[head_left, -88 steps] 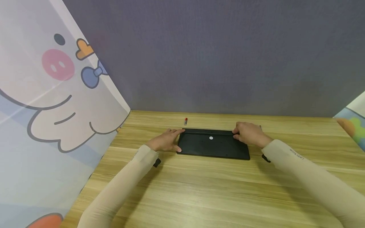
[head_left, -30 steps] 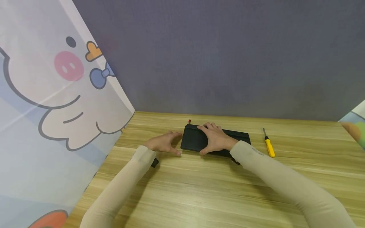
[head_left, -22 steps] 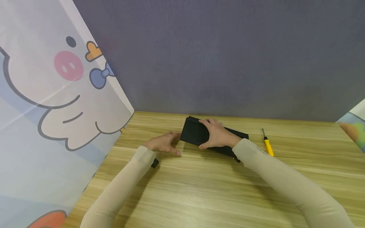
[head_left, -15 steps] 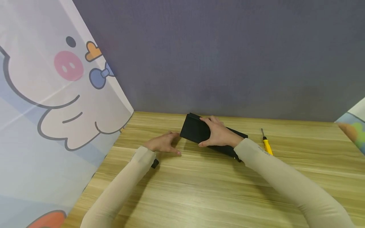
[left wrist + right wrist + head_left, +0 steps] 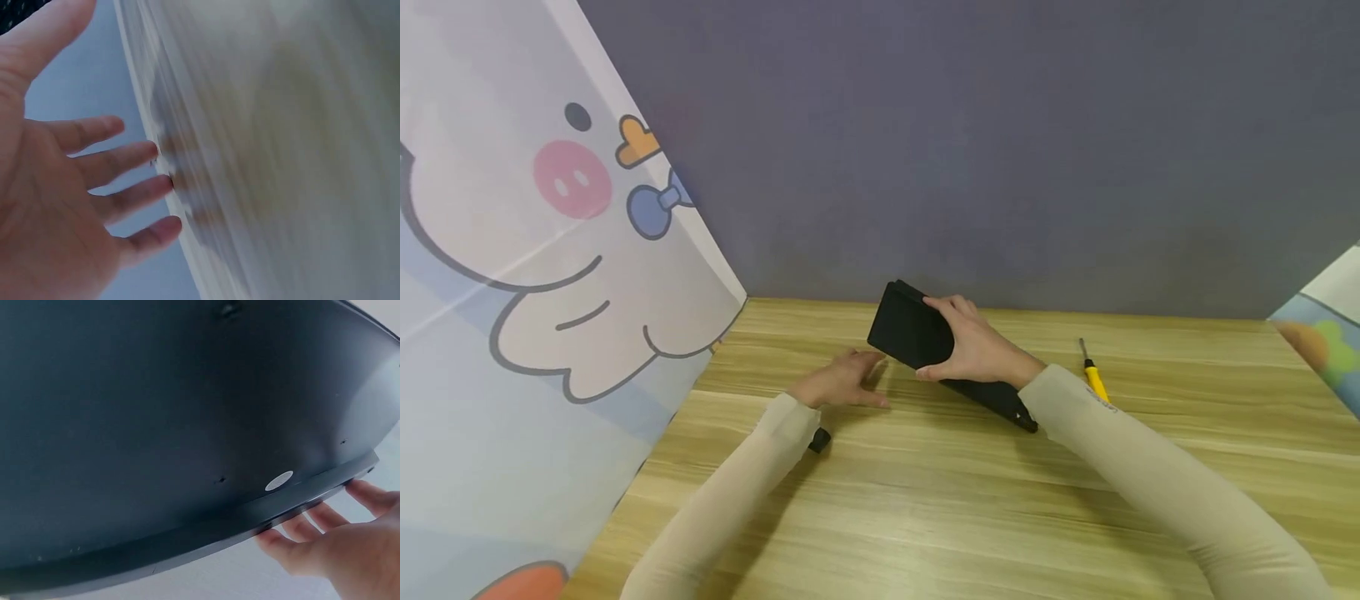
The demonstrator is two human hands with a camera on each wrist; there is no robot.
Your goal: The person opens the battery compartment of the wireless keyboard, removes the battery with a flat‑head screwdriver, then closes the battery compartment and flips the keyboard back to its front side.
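Note:
A black keyboard (image 5: 906, 327) is held tilted over the table, its underside up and its left end raised. My right hand (image 5: 976, 343) grips it across its width near the middle, thumb on the near edge and fingers on the far edge. In the right wrist view, the fingers of the right hand (image 5: 350, 547) curl on the rim beside a white oval sticker (image 5: 279, 480). Just below the raised end is my left hand (image 5: 842, 381), thumb and fingers spread, holding nothing. A patch of keys (image 5: 19, 11) shows in a corner of the left wrist view.
A screwdriver (image 5: 1095, 382) with a yellow handle lies on the wooden table (image 5: 925, 500), right of the keyboard. Behind the table stands a grey partition (image 5: 970, 167). A panel with cartoon prints (image 5: 625, 308) borders the left side.
My left hand has let go of the keyboard. My right hand moved from its right end to the middle and raised the left end. The small red-tipped item behind is now hidden.

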